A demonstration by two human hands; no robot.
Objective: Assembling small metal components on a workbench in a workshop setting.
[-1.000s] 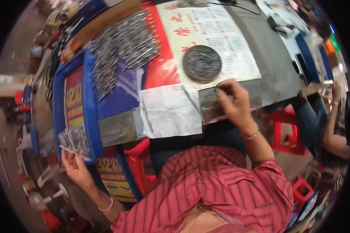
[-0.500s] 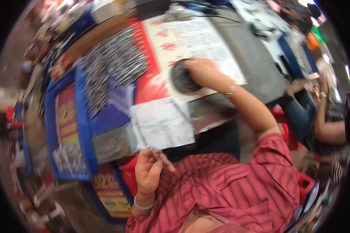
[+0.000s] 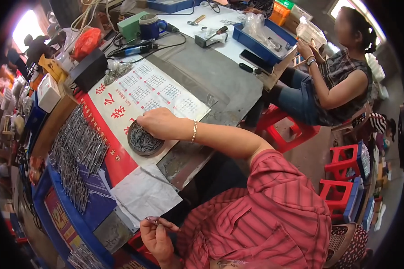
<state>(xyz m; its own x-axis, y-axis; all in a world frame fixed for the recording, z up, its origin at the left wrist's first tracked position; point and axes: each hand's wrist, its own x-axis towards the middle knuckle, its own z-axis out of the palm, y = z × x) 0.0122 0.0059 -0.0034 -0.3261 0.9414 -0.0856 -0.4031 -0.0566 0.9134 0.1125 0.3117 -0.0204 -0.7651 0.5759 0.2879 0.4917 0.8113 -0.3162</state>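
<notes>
On the red-and-white calendar sheet (image 3: 166, 96) spread over the workbench, a round dark dish (image 3: 144, 142) of thin metal pins is reached into by the right hand (image 3: 159, 124); its fingers are curled down over the dish's far rim, seemingly pinching at the pins, though what is actually gripped cannot be told. Near the lower edge, the left hand (image 3: 157, 235) is closed in a pinch on a few thin pins (image 3: 151, 219), held beside a white paper sheet (image 3: 143, 193); a large heap of similar pins (image 3: 76, 157) lies on the blue tray (image 3: 83, 226) to the left. The pins are judged light, stiff, smooth and easily scattered; they are best taken in a small bundle near mid-length between thumb and fingertips; sharp ends may be expected.
</notes>
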